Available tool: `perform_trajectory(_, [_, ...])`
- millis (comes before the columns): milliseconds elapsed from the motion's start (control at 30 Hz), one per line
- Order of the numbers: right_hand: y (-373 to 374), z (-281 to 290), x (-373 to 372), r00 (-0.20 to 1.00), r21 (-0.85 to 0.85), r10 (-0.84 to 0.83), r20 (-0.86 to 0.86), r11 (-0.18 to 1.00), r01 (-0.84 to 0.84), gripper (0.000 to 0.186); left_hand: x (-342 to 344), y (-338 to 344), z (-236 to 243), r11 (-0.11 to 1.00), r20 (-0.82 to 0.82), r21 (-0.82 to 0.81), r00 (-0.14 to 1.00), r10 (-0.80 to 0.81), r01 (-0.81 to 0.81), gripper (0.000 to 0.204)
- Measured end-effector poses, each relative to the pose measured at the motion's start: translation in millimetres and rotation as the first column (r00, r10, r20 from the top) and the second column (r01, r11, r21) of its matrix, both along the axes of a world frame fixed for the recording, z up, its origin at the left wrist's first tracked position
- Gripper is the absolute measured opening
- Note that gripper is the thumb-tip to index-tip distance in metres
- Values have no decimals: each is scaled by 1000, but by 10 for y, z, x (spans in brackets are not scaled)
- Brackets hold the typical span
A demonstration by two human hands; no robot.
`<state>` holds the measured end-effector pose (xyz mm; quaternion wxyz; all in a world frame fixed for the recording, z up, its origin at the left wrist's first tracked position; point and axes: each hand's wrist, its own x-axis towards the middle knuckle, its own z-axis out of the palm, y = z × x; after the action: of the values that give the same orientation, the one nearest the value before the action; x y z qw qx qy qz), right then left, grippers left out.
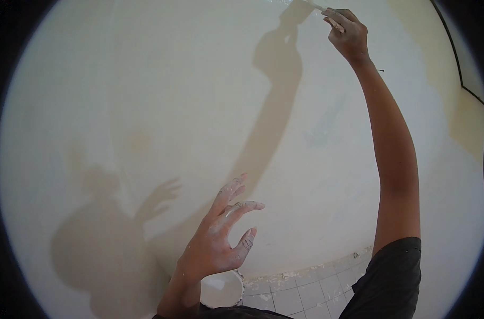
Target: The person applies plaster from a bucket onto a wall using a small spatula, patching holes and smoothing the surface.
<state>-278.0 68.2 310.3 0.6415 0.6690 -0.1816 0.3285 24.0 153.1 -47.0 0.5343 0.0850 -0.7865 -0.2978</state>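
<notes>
right hand (349,34) grips a tool (336,25) slanting up-left by the wall (189,95), while left hand (218,234), loosely spread, empty, hangs well below.

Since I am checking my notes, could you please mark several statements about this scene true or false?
1. The right hand holds a thin, pale-handled tool. True.
2. The left hand also holds a tool. False: it is empty, with fingers parted.
3. A round, whitish bucket shows below the left hand. True.
4. The grey, square-tiled floor shows at the picture's top. False: it shows near the bottom.
5. Shadows fall on the smooth, pale wall. True.
</notes>
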Motion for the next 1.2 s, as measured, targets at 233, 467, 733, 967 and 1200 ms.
perform_trajectory(233, [-155,-1229,-285,996,213,-55,71,976,39,58,2,22,63,1000,42,-8,999,-2,3,43])
perform_trajectory(467, [332,-2759,-120,957,609,-42,288,779,-149,53,43,23,-44,999,132,42,991,-23,18,40])
perform_trajectory(733, [1113,-5630,356,687,813,-482,544,100,-573,23,113,-266,-1398,965,440,238,874,-206,108,34])
perform_trajectory(967, [1674,-6833,962,532,860,-778,336,23,-510,12,304,-408,-2561,753,478,656,797,-369,-45,34])
perform_trajectory(1200, [1953,-7428,1397,134,685,-950,281,101,-721,15,561,-196,-2777,659,580,722,704,-409,-211,36])
